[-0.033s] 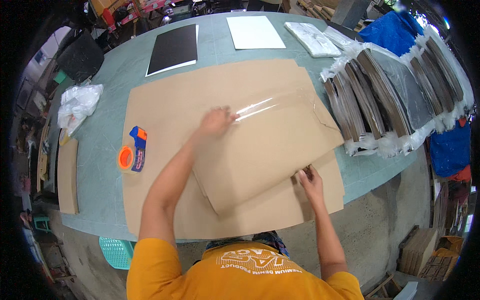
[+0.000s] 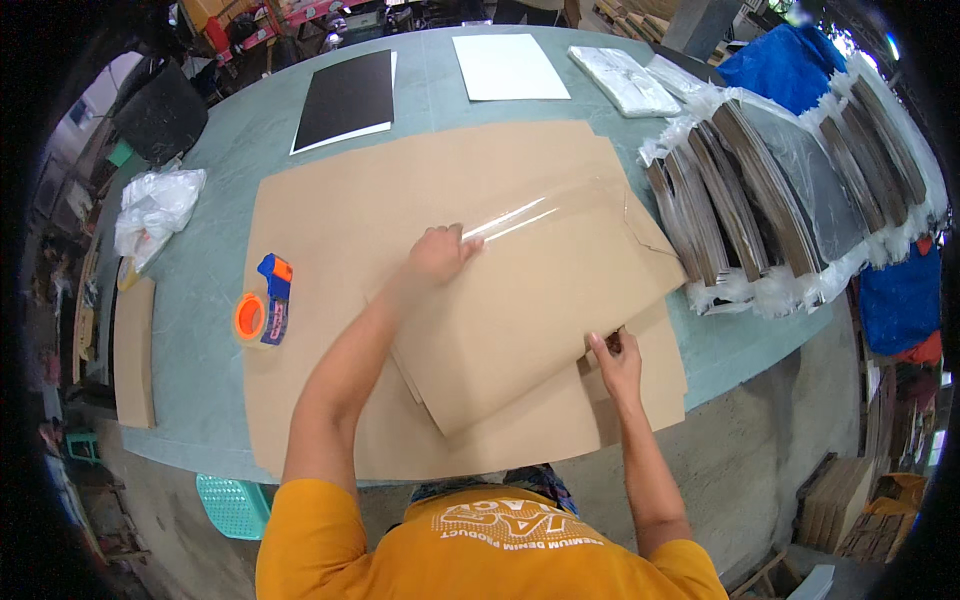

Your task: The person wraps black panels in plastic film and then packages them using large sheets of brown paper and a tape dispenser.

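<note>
A wide grey-green table (image 2: 215,300) fills the view, seen from above the person's head. Most of its middle is covered by a big brown cardboard sheet (image 2: 350,200) lying flat, its near edge at the table's near edge. On top of that sheet, toward the near right corner, lies a smaller brown cardboard piece (image 2: 530,310), turned at an angle, with a shiny strip of clear tape (image 2: 520,215) running across its far edge.

Along the table's right edge stands a row of flat dark panels (image 2: 780,190) wrapped in clear plastic and white foam, leaning against one another. At the far edge lie a black sheet (image 2: 345,98), a white sheet (image 2: 510,66) and a white wrapped bundle (image 2: 625,80). A crumpled white plastic bag (image 2: 155,208) sits near the left edge.

The person wears an orange shirt (image 2: 470,550). The left hand (image 2: 438,255) lies on the smaller piece at the tape's left end, fingers curled down and pressing, not closed round anything. The right hand (image 2: 615,355) pinches the smaller piece's near right edge between thumb and fingers.

An orange and blue tape dispenser (image 2: 262,305) rests on the table just beside the big sheet's left edge.
</note>
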Tool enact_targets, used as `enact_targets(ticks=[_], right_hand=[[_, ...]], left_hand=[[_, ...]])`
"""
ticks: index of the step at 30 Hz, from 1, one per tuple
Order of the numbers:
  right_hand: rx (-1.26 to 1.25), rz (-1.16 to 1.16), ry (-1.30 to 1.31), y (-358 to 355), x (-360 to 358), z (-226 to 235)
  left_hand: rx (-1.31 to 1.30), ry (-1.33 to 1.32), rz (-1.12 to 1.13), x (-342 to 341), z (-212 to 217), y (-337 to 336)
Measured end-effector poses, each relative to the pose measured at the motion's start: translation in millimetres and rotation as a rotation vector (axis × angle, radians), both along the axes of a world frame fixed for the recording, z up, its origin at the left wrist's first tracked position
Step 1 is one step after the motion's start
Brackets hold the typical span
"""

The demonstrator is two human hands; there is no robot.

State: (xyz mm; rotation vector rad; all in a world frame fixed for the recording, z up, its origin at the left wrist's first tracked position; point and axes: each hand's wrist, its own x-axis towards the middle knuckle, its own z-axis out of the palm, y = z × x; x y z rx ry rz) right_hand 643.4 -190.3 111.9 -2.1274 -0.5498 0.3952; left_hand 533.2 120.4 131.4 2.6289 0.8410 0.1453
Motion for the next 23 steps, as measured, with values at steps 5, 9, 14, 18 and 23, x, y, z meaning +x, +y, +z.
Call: enact_targets(ticks=[5, 9, 14, 18, 23], right_hand=[[0.097, 0.094, -0.07, 29, 31, -22], [0.131, 0.224, -0.129, 92, 41, -35], [0.125, 0.417, -0.258, 142, 23, -37], [0.202, 0.903, -0.539, 78, -46, 17], [0.187, 1.795, -0.268, -15, -118, -12]], left_hand=[[-0.11, 0.056, 0.164, -39, 4, -30], [-0.095, 0.138, 0.362, -101, 0, -64], [-0.012, 0.02, 0.62, -148, -1, -103], [0.456, -0.175, 0.286, -219, -19, -195], [0.06, -0.189, -0.06, -217, -41, -286]])
